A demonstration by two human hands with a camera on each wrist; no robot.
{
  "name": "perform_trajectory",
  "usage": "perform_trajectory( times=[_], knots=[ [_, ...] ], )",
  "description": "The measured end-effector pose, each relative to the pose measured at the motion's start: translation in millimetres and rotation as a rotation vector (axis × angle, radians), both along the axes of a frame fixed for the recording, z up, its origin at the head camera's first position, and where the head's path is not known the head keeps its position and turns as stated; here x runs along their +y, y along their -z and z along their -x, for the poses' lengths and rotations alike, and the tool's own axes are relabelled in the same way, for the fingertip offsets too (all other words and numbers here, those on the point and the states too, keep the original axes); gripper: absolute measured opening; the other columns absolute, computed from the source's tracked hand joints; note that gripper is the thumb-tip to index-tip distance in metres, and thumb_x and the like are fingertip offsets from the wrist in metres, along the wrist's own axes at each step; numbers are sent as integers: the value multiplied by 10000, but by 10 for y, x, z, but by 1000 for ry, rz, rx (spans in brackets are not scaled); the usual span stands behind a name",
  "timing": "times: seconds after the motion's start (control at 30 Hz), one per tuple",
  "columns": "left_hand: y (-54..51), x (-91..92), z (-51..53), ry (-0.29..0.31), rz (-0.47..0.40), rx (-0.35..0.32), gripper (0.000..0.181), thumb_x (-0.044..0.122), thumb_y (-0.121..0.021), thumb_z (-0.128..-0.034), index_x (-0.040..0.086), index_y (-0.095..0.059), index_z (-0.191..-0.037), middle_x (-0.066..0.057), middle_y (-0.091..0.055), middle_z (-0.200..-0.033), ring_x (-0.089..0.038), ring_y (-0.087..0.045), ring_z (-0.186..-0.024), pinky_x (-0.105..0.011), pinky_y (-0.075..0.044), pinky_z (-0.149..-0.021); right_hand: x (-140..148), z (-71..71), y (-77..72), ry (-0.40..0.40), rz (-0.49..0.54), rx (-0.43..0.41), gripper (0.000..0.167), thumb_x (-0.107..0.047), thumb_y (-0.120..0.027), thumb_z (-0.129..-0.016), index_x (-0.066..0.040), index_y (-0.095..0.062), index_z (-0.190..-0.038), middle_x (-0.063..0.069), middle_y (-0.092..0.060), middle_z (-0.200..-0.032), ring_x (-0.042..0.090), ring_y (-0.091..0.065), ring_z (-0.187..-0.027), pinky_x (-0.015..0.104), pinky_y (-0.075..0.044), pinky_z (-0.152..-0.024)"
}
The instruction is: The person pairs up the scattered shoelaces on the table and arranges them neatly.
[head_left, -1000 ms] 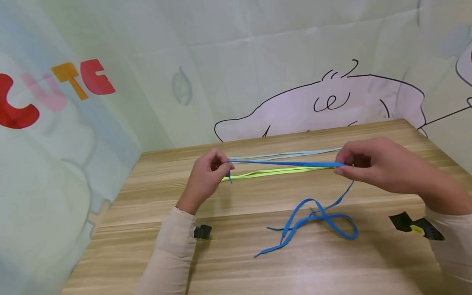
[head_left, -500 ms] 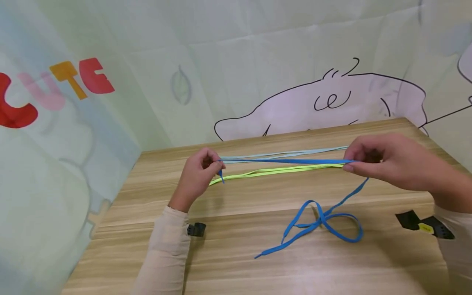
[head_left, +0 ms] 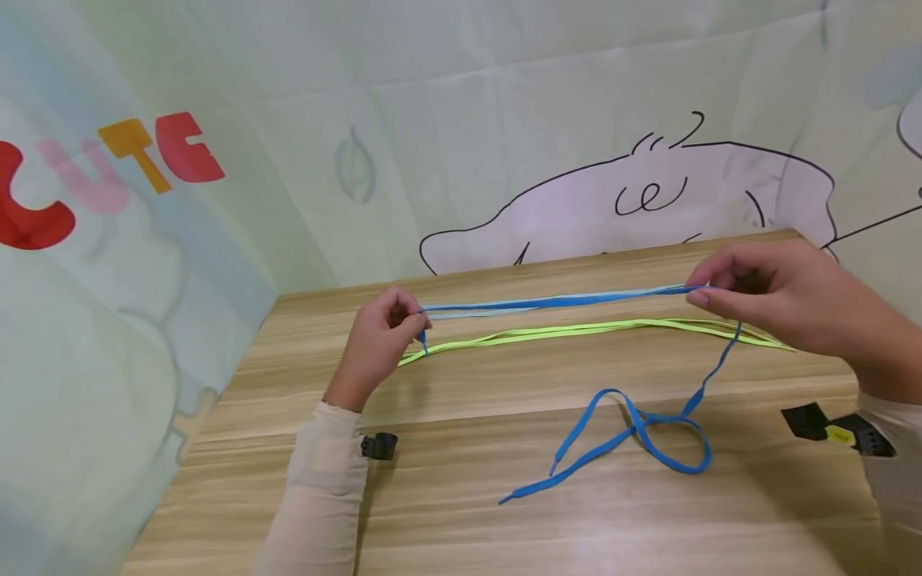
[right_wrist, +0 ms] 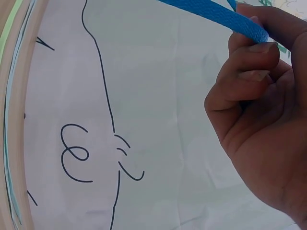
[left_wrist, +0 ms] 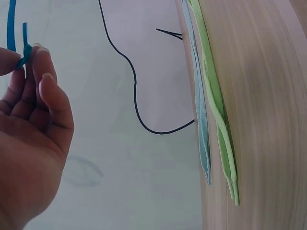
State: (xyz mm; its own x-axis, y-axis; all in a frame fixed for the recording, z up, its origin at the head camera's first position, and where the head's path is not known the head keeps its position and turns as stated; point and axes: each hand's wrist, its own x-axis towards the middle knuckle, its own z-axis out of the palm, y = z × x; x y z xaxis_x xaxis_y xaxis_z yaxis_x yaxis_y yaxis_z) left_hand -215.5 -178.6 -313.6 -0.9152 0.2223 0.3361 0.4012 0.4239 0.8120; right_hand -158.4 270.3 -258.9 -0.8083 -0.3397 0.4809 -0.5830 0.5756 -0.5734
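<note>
A blue shoelace (head_left: 569, 302) is stretched between the two hands above the table. My left hand (head_left: 382, 340) pinches it near one end, and the short tip dangles below the fingers. My right hand (head_left: 785, 300) pinches it further along between thumb and fingers; in the right wrist view the flat blue band (right_wrist: 216, 14) runs into those fingers. From there the rest hangs down and lies in a loose loop on the wood. Behind the taut stretch, partly covered by it, lies a light blue shoelace (left_wrist: 200, 115). A folded yellow-green shoelace (head_left: 569, 330) lies nearer, roughly parallel.
The wood-grain table (head_left: 461, 528) ends at the back against a printed cloth (head_left: 302, 160) with a cartoon drawing and coloured letters. Black straps with small fittings show at both wrists, over beige sleeves (head_left: 317, 480).
Both hands have moved apart, the right one rightward and a little up, lengthening the taut blue shoelace. The yellow-green shoelace's right end has come into view. The blue loop on the table has shifted.
</note>
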Motion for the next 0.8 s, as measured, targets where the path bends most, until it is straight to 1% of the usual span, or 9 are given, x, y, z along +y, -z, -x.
perform_trajectory(
  times=[0.1, 0.17, 0.27, 0.33, 0.5, 0.7, 0.8],
  knots=[
    [3, -22, -1, -16, 21, -1, 62, 103, -585, -956, 73, -557, -909, -125, -683, -920, -264, -624, -809, -322, -458, -625, 3, 6, -13, 53, 25, -43, 166, 5, -748, -873, -151, -724, -926, 1, -584, -669, 111, -488, -541, 260, -360, -485],
    [8, -42, 2, -30, 38, 1, 61, 103, -590, -954, 79, -557, -908, -99, -685, -912, -279, -618, -803, -312, -426, -600, 5, 10, -14, 104, 33, -64, 143, -22, -756, -875, -151, -726, -927, 12, -584, -685, 116, -497, -565, 249, -362, -497],
    [15, -69, 11, -39, 55, 6, 61, 105, -591, -951, 84, -557, -906, -61, -682, -898, -284, -614, -793, -314, -425, -596, 22, 19, -3, 166, 25, -69, 118, -52, -761, -879, -143, -723, -943, 13, -584, -712, 122, -498, -604, 236, -357, -512],
    [18, -84, 15, -37, 60, 5, 66, 115, -597, -955, 85, -559, -911, -55, -680, -902, -300, -606, -788, -312, -423, -592, 38, 20, 0, 192, 14, -61, 104, -73, -760, -885, -145, -721, -950, 13, -589, -722, 121, -495, -618, 231, -361, -522],
    [29, -102, 22, -31, 67, 0, 80, 145, -613, -968, 80, -577, -940, -52, -675, -921, -336, -590, -794, -313, -433, -598, 82, 53, 15, 223, -16, -58, 64, -133, -749, -910, -145, -720, -965, 23, -587, -733, 135, -477, -631, 244, -353, -525],
    [28, -107, 30, -41, 91, 8, 79, 172, -644, -966, 105, -602, -961, -38, -665, -920, -250, -556, -773, -319, -447, -621, 147, 122, 53, 242, -23, -71, 48, -173, -739, -926, -147, -720, -962, 33, -597, -742, 134, -488, -650, 230, -367, -548],
    [30, -108, 40, -42, 101, 15, 78, 177, -663, -965, 117, -612, -967, -47, -645, -896, -240, -540, -764, -322, -451, -622, 187, 151, 80, 259, -27, -88, 71, -202, -737, -931, -146, -719, -970, 40, -604, -761, 133, -495, -664, 226, -373, -557]
  ],
)
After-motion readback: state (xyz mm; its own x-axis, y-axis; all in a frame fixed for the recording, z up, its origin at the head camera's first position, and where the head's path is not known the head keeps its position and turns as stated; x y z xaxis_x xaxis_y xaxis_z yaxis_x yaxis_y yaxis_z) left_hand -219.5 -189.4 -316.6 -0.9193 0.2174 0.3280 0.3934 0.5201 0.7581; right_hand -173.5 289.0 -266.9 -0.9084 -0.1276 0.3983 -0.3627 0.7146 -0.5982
